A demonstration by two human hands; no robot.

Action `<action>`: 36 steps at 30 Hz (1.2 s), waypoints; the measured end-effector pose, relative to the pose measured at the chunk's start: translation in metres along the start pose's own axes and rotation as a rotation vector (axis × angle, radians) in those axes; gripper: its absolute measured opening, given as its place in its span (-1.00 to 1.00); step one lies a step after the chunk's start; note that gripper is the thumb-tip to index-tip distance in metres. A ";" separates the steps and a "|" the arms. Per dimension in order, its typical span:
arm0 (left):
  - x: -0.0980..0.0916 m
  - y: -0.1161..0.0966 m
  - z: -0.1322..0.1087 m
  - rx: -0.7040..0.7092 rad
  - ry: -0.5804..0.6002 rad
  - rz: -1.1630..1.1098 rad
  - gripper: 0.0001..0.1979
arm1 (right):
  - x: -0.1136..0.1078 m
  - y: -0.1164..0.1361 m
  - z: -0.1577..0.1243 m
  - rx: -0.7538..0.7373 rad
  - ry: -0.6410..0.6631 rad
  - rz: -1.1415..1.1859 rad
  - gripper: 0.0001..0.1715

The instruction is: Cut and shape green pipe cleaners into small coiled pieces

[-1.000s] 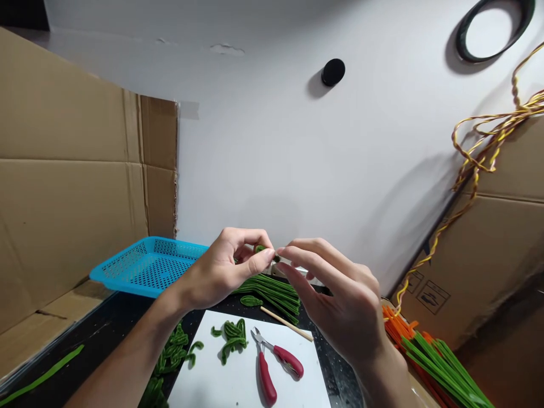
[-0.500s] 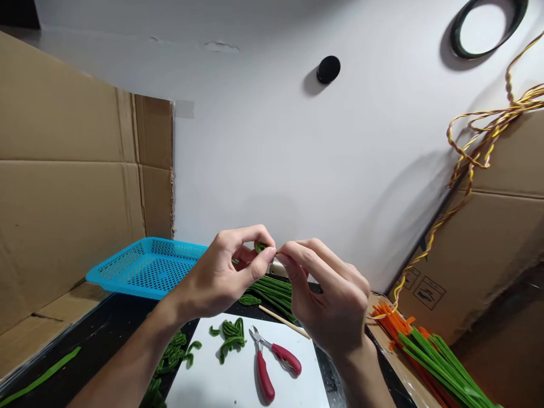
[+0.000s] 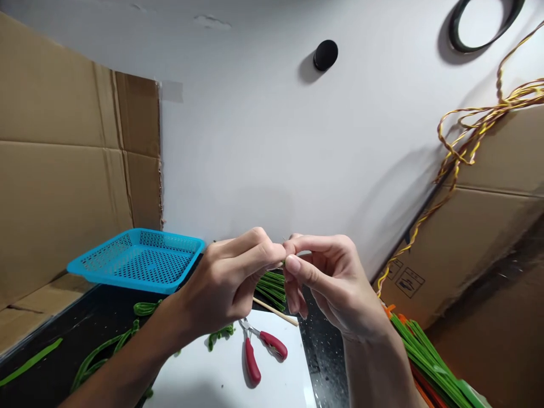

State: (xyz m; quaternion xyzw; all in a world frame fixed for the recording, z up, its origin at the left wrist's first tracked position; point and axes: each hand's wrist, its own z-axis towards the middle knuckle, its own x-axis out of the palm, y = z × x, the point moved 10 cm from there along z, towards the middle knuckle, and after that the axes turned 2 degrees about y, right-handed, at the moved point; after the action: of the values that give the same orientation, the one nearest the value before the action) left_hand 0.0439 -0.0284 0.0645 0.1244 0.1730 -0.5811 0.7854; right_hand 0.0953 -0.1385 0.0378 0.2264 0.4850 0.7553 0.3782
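Observation:
My left hand (image 3: 238,277) and my right hand (image 3: 335,280) meet at their fingertips above a white board (image 3: 199,379). Both are closed in a pinch around a small green pipe cleaner piece (image 3: 283,263), which the fingers mostly hide. Below them on the board lie red-handled cutting pliers (image 3: 252,362) with jaws apart. Beside the pliers, partly behind my left hand, are bent green pipe cleaner pieces (image 3: 221,337). A thin wooden stick (image 3: 276,312) and a bundle of straight green pipe cleaners (image 3: 271,288) lie just beyond the board.
A blue perforated basket (image 3: 147,263) stands at the back left by a cardboard wall (image 3: 55,107). Looped green pipe cleaners (image 3: 96,357) lie on the dark tabletop under my left forearm. Green stems (image 3: 433,351) and orange ones lie at right, below yellow twisted wire (image 3: 450,195).
My hands have come together and turned: the left hand's back now faces me, and the right thumb shows in front. The piece is now more hidden. The view has shifted slightly.

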 end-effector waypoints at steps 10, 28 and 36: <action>0.003 0.029 0.004 -0.357 0.022 -0.233 -0.82 | 0.003 0.047 -0.012 -0.322 -0.225 -0.781 -0.83; 0.014 0.043 -0.004 -0.547 0.163 -0.439 -0.70 | -0.001 0.031 -0.004 -0.316 -0.215 -0.696 -0.55; 0.012 0.037 0.004 -0.452 0.153 -0.385 -0.77 | -0.010 0.018 -0.002 -0.265 -0.203 -0.587 -0.54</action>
State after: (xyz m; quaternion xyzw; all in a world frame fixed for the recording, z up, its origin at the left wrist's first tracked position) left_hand 0.0827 -0.0298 0.0627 -0.0452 0.3769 -0.6552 0.6532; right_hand 0.0936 -0.1517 0.0531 0.1001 0.3869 0.6443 0.6521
